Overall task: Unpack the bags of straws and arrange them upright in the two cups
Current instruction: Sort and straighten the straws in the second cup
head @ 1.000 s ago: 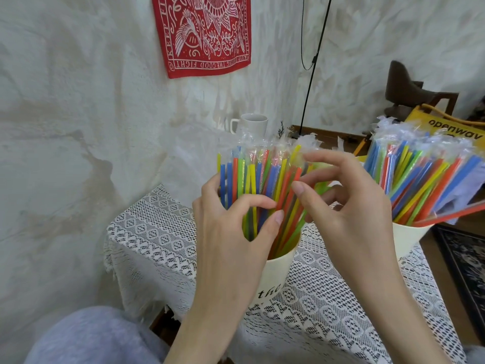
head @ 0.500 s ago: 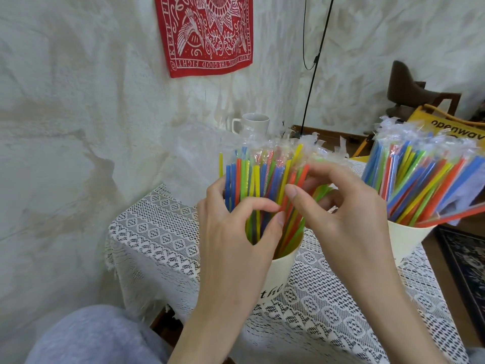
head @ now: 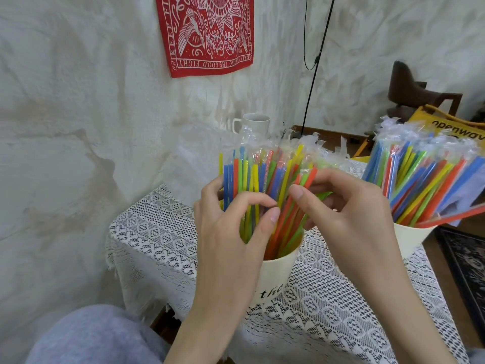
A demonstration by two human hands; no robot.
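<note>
Both hands, the left [head: 231,232] and right [head: 349,214], are pinching and gathering straws [head: 265,185] in the near cup [head: 273,274] on the table [head: 341,311], likely straightening them upright, while the 2nd cup [head: 409,240] is already standing full.
</note>
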